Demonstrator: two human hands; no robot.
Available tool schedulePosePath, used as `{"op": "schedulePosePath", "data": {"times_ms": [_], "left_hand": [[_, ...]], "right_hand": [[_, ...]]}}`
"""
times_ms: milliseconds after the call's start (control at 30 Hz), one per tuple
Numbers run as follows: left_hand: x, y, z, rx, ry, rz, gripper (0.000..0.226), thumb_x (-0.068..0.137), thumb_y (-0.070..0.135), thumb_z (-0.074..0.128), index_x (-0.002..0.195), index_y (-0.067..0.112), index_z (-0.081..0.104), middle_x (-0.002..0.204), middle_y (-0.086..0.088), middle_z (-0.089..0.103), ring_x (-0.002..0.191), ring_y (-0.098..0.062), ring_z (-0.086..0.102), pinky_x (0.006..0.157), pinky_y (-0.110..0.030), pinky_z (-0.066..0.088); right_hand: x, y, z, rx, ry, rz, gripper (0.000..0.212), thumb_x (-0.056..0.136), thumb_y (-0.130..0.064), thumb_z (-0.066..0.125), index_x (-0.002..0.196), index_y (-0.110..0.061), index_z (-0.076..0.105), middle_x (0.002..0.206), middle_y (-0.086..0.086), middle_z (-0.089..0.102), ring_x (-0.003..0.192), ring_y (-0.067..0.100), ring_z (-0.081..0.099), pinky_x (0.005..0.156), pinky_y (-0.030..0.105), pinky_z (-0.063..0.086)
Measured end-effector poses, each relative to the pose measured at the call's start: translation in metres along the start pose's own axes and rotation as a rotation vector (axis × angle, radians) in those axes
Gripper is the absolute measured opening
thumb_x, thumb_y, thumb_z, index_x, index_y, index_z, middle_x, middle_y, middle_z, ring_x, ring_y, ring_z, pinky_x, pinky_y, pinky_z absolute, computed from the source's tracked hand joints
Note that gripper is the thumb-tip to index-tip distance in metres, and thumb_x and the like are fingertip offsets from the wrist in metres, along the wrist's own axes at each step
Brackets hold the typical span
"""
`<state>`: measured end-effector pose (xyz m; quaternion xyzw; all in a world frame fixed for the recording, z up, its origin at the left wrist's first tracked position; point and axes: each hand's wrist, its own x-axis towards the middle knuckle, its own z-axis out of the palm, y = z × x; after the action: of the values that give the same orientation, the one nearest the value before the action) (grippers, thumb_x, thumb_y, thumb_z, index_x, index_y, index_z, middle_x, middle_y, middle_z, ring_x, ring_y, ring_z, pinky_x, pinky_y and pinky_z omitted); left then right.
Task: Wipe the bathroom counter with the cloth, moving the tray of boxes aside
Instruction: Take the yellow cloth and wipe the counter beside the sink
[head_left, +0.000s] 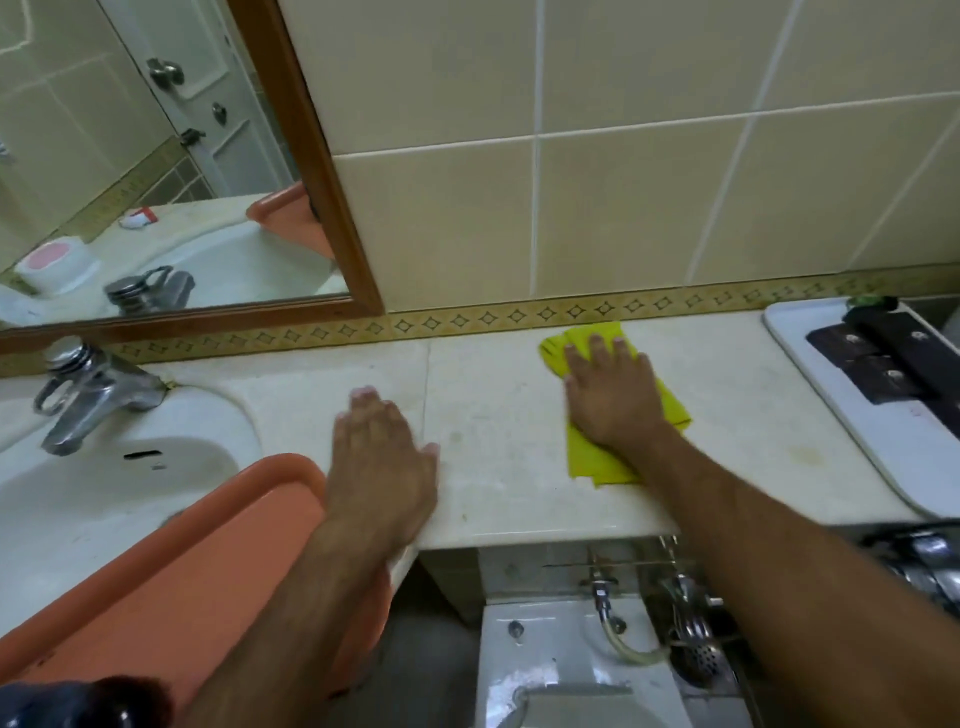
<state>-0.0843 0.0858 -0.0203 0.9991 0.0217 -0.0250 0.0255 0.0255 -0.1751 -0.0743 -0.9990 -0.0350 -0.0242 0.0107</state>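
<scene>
A yellow cloth (597, 462) lies flat on the pale marble counter (493, 415), near the back wall. My right hand (613, 395) presses down on it, fingers spread. My left hand (382, 457) rests palm down on the bare counter near its front edge, fingers apart, holding nothing. A white tray (857, 441) with dark brown boxes (883, 364) sits at the counter's right end. An orange tray (182, 571) lies tilted over the sink's front rim, partly under my left forearm.
A white sink (78, 493) with a chrome tap (88, 389) fills the left. A wood-framed mirror (311, 156) hangs above it on the tiled wall. Below the counter's front edge are a toilet tank (545, 649), hoses and a spray head (696, 649).
</scene>
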Motion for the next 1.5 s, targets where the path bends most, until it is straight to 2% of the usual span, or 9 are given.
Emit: {"op": "schedulePosePath", "data": {"times_ms": [167,300,400,600,767,967,1067,1300,1500], "left_hand": [[-0.002,0.051,0.040,-0.084,0.005,0.078,0.074,0.095,0.050,0.009,0.151,0.002,0.001,0.162,-0.019,-0.007,0.149,-0.030,-0.010,0.122,-0.045,-0.002],[0.004,0.053,0.046,-0.069,0.129,0.125,0.073,0.094,0.043,0.014,0.150,-0.002,0.011,0.161,-0.023,0.001,0.150,-0.032,-0.004,0.122,-0.046,-0.001],[0.001,0.050,0.048,-0.003,0.176,0.173,0.070,0.094,0.040,0.019,0.148,-0.004,0.021,0.159,-0.025,0.011,0.149,-0.034,0.006,0.121,-0.047,0.003],[0.001,0.053,0.046,0.062,0.131,0.156,0.072,0.094,0.045,0.012,0.150,0.000,0.013,0.161,-0.020,0.005,0.150,-0.029,-0.001,0.122,-0.046,0.001],[0.001,0.054,0.044,0.067,0.103,0.136,0.073,0.094,0.046,0.011,0.151,0.001,0.013,0.161,-0.019,0.005,0.150,-0.029,0.001,0.122,-0.047,0.002],[0.003,0.056,0.043,0.083,0.069,0.128,0.074,0.093,0.046,0.008,0.151,0.001,0.012,0.161,-0.019,0.006,0.150,-0.030,0.002,0.122,-0.047,0.002],[0.002,0.056,0.041,0.092,0.045,0.138,0.076,0.091,0.047,0.004,0.151,0.001,0.012,0.161,-0.019,0.006,0.150,-0.030,0.002,0.122,-0.047,0.003],[0.003,0.056,0.041,0.111,0.036,0.126,0.075,0.092,0.047,0.004,0.151,0.003,0.011,0.162,-0.018,0.005,0.150,-0.029,0.001,0.122,-0.048,0.003],[0.000,0.066,0.029,0.079,0.013,0.074,0.073,0.095,0.046,0.009,0.151,0.000,0.006,0.161,-0.022,0.001,0.150,-0.031,-0.003,0.122,-0.048,0.003]], "right_hand": [[-0.083,0.007,-0.006,0.052,0.004,0.101,0.057,0.096,-0.042,0.033,0.150,-0.024,0.033,0.159,0.015,0.030,0.145,0.042,0.024,0.114,0.057,0.024],[-0.094,-0.036,-0.004,0.112,-0.026,-0.060,0.059,0.094,-0.043,0.030,0.150,-0.025,0.031,0.161,0.014,0.025,0.147,0.042,0.017,0.117,0.059,0.015],[-0.059,-0.035,-0.004,0.124,-0.028,-0.178,0.058,0.094,-0.044,0.032,0.149,-0.026,0.034,0.161,0.013,0.027,0.147,0.040,0.018,0.118,0.059,0.012],[0.004,0.072,-0.005,0.013,-0.050,-0.005,0.055,0.097,-0.042,0.032,0.149,-0.025,0.034,0.159,0.014,0.030,0.144,0.040,0.027,0.116,0.059,0.017],[-0.012,0.140,-0.006,0.048,-0.024,0.095,0.054,0.098,-0.039,0.033,0.149,-0.022,0.034,0.159,0.015,0.030,0.144,0.040,0.025,0.115,0.056,0.023],[-0.088,0.135,-0.013,0.112,0.020,0.283,0.055,0.096,-0.036,0.038,0.147,-0.017,0.037,0.156,0.018,0.033,0.143,0.043,0.026,0.114,0.057,0.025],[-0.122,0.127,-0.011,0.096,-0.016,0.250,0.057,0.094,-0.040,0.034,0.147,-0.019,0.039,0.156,0.017,0.034,0.143,0.043,0.027,0.113,0.056,0.026],[-0.065,0.165,-0.018,0.089,-0.057,0.172,0.055,0.099,-0.040,0.032,0.151,-0.024,0.029,0.161,0.014,0.024,0.147,0.039,0.019,0.117,0.055,0.021],[-0.105,0.117,-0.014,0.152,0.016,0.411,0.056,0.096,-0.039,0.039,0.148,-0.018,0.037,0.158,0.019,0.030,0.143,0.045,0.023,0.113,0.057,0.024]]}}
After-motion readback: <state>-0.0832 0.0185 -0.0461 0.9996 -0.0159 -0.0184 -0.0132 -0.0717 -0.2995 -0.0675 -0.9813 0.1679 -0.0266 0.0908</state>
